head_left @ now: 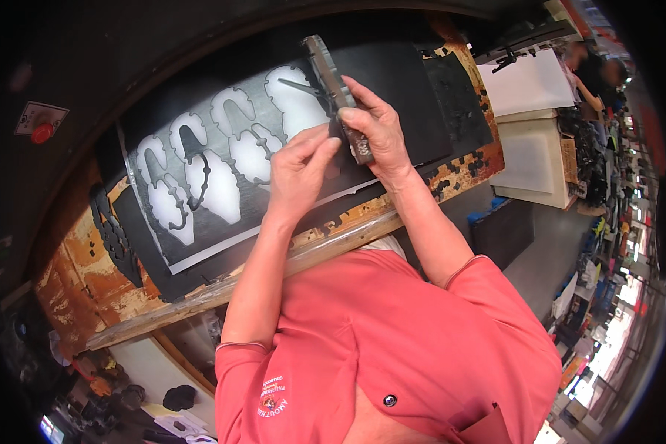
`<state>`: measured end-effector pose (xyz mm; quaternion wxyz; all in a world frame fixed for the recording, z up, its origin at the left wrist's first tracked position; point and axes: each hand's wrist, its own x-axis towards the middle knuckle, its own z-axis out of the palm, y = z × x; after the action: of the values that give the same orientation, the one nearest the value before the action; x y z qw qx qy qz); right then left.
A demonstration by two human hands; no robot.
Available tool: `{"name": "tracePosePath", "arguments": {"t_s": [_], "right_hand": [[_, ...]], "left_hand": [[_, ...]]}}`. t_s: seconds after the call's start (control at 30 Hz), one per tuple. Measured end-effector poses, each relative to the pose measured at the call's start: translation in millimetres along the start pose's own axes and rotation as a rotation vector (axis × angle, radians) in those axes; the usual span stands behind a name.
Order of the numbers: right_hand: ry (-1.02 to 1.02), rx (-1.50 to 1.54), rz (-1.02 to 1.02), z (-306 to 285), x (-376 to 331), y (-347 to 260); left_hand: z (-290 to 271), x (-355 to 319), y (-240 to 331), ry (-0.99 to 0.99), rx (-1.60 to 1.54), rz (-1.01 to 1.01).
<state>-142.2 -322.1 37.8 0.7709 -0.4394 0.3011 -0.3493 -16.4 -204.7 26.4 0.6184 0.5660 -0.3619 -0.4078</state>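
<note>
A long, narrow metal cutting die (323, 65) with a brownish, worn edge is gripped in my right hand (379, 132), tilted up on its side over the work surface. My left hand (297, 169) is beside its lower part, with thumb and fingers pinched together; whatever they hold, if anything, is hidden. A thin dark strip (297, 86) sticks out to the left of the die. Beneath my hands lies a black sheet (233, 214) with several curved, notched cut-outs, through which a white layer (214, 194) shows.
The sheet lies on a worn wooden bench with a front rail (318, 250). Dark cut scraps (111, 233) lie at left, more (459, 169) at right. A red button (42, 132) is on the dark machine at upper left. A white-topped stand (529, 85) and people are farther right.
</note>
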Motion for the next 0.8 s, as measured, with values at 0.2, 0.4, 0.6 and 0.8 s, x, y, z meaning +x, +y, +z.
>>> {"name": "tracePosePath", "arguments": {"t_s": [0.2,0.4,0.6,0.8], "right_hand": [[-0.024,-0.021,-0.001,-1,-1,-1],[0.002,-0.008,-0.01,-4,-1,2],[0.008,-0.149,-0.069,-6,-2,5],[-0.028,-0.127,-0.067,-13,-2,8]], "left_hand": [[-21,-18,-1,0.301,0.174,-0.086],[-74,-51,5,0.49,0.163,-0.018],[-185,-98,24,0.801,0.286,-0.077],[-286,-148,21,1.092,0.304,-0.22]]}}
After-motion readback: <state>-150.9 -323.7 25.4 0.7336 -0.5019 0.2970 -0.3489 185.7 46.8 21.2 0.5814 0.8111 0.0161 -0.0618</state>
